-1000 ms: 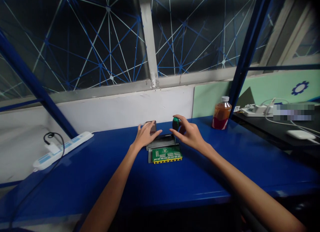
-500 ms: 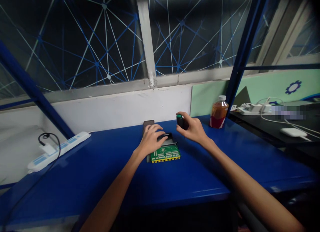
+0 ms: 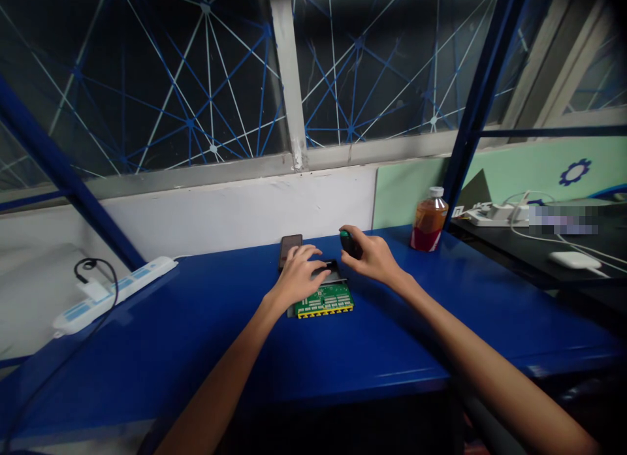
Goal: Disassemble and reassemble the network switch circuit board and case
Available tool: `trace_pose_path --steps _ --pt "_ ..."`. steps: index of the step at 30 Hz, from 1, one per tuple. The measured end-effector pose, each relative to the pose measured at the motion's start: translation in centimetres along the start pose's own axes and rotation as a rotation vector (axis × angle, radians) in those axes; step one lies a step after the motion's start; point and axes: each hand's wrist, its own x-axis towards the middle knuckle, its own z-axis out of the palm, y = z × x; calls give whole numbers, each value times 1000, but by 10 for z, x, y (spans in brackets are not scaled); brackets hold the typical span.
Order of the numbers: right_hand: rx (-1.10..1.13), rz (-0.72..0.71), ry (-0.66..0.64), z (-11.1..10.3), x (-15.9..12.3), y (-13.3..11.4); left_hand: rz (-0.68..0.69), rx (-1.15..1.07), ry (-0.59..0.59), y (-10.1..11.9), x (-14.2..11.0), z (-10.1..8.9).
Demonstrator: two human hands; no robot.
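My right hand [image 3: 375, 252] is raised above the table, closed round a short black handle with a green end [image 3: 349, 244]. Whatever extends below that handle does not show clearly. With fingers spread, my left hand [image 3: 300, 277] lies over the left side of a green circuit board [image 3: 329, 299] with a yellow front edge. Behind the board is a dark, flat part [image 3: 329, 273], partly covered by the left fingers. Just beyond those fingers lies a dark phone-like slab [image 3: 290, 246]. Whether the left fingertips press on the dark part, I cannot tell.
On the blue table [image 3: 196, 337], a white power strip [image 3: 117, 295] with a black cable lies at the left. A bottle of reddish drink [image 3: 429, 220] stands at the back right. Blue frame posts [image 3: 470, 122] rise near the wall. White chargers [image 3: 575, 260] and cables lie on the black table.
My right hand has shifted slightly left and down with the black and green handle, closer to the board. The left hand has hardly moved.
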Motion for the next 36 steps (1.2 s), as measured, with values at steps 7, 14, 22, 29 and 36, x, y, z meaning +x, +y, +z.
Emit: trace_pose_path --steps 7,14,22,29,36 --pt "29 23 43 -5 1 0 -12 -82 -16 0 0 1" --pt "286 126 188 -16 6 -2 -11 -379 -96 10 1 4" --pt "577 234 276 -14 6 -7 -36 -536 -139 21 2 14" --pt "642 247 293 -12 5 -9 -45 -580 -107 23 3 17" --pt "632 242 301 -13 4 -12 -49 -594 -73 26 3 16"
